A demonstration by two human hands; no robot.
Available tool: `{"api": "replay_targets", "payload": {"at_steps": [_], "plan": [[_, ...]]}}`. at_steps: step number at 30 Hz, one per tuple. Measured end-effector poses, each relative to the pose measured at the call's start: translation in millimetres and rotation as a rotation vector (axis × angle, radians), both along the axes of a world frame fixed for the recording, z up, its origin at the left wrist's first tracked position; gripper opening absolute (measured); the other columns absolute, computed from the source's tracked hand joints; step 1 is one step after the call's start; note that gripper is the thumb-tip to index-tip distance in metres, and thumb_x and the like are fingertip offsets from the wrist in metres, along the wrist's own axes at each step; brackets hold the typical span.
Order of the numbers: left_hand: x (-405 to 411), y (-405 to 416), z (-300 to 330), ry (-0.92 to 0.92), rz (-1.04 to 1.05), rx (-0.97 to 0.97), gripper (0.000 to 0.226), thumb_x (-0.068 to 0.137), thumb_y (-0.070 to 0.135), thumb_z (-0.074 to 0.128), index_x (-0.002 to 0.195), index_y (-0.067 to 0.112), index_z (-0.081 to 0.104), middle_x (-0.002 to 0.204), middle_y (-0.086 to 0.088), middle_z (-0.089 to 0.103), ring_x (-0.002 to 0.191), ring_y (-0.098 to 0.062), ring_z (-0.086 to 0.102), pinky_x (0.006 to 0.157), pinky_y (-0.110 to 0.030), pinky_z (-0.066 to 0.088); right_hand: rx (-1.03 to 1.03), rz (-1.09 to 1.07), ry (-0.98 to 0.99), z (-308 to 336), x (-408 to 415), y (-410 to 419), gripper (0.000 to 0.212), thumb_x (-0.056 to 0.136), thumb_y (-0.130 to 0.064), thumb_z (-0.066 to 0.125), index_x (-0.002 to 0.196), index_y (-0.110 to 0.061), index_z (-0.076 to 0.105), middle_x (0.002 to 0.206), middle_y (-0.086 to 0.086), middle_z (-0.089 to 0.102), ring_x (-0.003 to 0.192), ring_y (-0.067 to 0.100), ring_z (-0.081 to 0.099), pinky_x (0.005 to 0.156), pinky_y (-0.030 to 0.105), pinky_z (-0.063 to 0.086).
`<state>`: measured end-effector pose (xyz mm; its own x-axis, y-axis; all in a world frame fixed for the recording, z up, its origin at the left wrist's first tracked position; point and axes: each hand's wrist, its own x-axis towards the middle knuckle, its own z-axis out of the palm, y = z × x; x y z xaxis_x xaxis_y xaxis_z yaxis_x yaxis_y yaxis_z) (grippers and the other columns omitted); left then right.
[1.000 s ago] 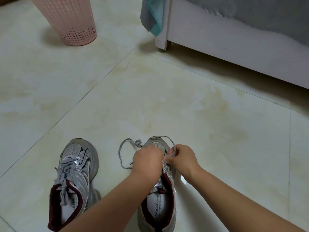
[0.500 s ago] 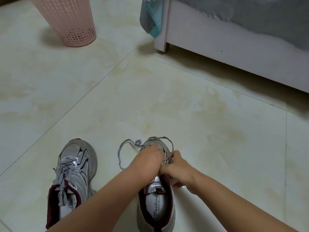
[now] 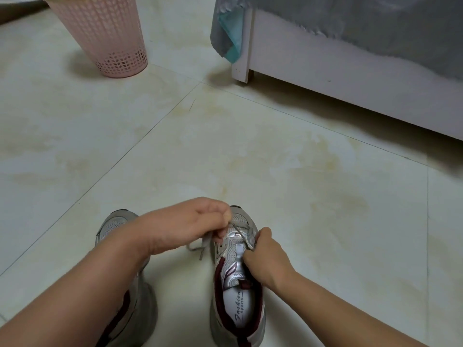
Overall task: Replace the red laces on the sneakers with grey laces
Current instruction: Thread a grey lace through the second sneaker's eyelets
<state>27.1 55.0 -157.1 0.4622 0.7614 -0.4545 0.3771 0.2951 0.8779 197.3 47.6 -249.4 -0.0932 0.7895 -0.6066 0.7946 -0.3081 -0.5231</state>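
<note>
Left hand [image 3: 180,224] is curled, pinching a run of the grey lace [image 3: 238,230] above the toe of the right-side sneaker [image 3: 236,279]; the lace's loose end hangs off the sneaker's left side onto the floor [image 3: 225,151]. Right hand [image 3: 266,259] pinches the same lace at the eyelets on the sneaker's right edge, fingers curled tight. The second sneaker [image 3: 117,221] sits just left, mostly hidden under the left forearm; a pink mesh basket [image 3: 105,33] and a white bed frame [image 3: 338,78] stand well apart at the far side.
</note>
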Motion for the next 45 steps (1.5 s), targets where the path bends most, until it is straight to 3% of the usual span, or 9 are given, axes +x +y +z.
{"api": "replay_targets", "payload": {"at_steps": [6,10,14,19,24,28,33,38,45], "plan": [[5,-20,-14,0.033,0.080,0.051,0.020,0.083,0.023,0.055,0.063,0.023,0.050,0.063,0.001,0.043,0.063,-0.015,0.036,0.060,-0.027,0.029,0.403,0.245,0.008,8,-3,-12,0.026,0.090,-0.033,0.049,0.115,-0.026,0.047,0.110,-0.004,0.052,0.104,0.020,0.051,0.073,0.026,0.035],[23,-33,-59,0.392,0.229,0.128,0.027,0.072,0.028,0.076,0.086,0.021,0.055,0.069,0.010,0.042,0.062,-0.005,0.039,0.055,-0.019,0.028,0.373,0.269,0.124,10,-1,-7,0.017,0.089,-0.020,0.052,0.073,-0.026,0.054,0.091,-0.004,0.058,0.093,0.017,0.054,0.069,0.023,0.031],[45,-46,-91,0.575,0.392,0.167,0.038,0.083,0.029,0.057,0.119,0.024,0.045,0.093,0.005,0.058,0.080,-0.012,0.054,0.064,-0.021,0.034,0.366,0.215,0.159,15,4,3,0.021,0.092,-0.015,0.049,0.073,-0.016,0.057,0.072,-0.009,0.045,0.079,0.016,0.047,0.068,0.026,0.032],[52,-50,-102,0.680,0.397,0.275,0.038,0.084,0.009,0.041,0.119,0.023,0.044,0.087,-0.004,0.060,0.072,-0.021,0.051,0.060,-0.026,0.034,0.230,0.012,0.398,30,9,-2,0.021,0.090,-0.005,0.050,0.075,0.000,0.063,0.075,0.014,0.066,0.070,0.022,0.057,0.066,0.027,0.043],[52,-51,-104,0.720,0.388,0.273,0.046,0.083,0.004,0.039,0.125,0.023,0.042,0.088,-0.005,0.057,0.078,-0.025,0.056,0.063,-0.029,0.037,0.221,0.011,0.525,61,2,-4,0.044,0.089,0.001,0.049,0.057,-0.024,0.068,0.061,-0.007,0.067,0.062,0.001,0.058,0.064,0.018,0.046],[64,-51,-102,0.756,0.385,0.223,0.052,0.082,0.001,0.035,0.129,0.023,0.036,0.098,-0.009,0.062,0.090,-0.028,0.061,0.068,-0.033,0.043,0.302,-0.038,0.652,101,-6,8,0.028,0.090,0.004,0.046,0.070,0.002,0.066,0.067,0.011,0.064,0.069,0.020,0.061,0.081,0.044,0.052],[69,-49,-100,0.777,0.367,0.145,0.050,0.082,-0.002,0.040,0.127,0.019,0.036,0.093,-0.009,0.061,0.083,-0.022,0.060,0.063,-0.030,0.043,0.447,-0.215,0.787,153,6,30,0.038,0.092,0.001,0.042,0.058,-0.008,0.056,0.046,0.002,0.055,0.046,0.014,0.057,0.052,0.021,0.054],[52,-50,-77,0.615,0.359,0.112,0.020,0.095,0.026,0.036,0.107,0.018,0.050,0.095,-0.007,0.064,0.091,-0.025,0.058,0.076,-0.032,0.043,0.383,-0.251,0.483,132,23,46,0.030,0.092,-0.009,0.047,0.065,-0.011,0.059,0.039,-0.006,0.043,0.035,0.008,0.040,0.040,0.021,0.042],[-9,-15,-6,-0.151,0.775,0.007,0.038,0.085,-0.014,0.035,0.086,0.013,0.061,0.071,-0.001,0.063,0.054,-0.010,0.053,0.045,-0.013,0.043,0.171,-0.043,-0.053,38,47,50,0.021,0.095,-0.017,0.042,0.106,-0.009,0.058,0.075,0.000,0.051,0.065,0.020,0.049,0.067,0.033,0.045]]}}
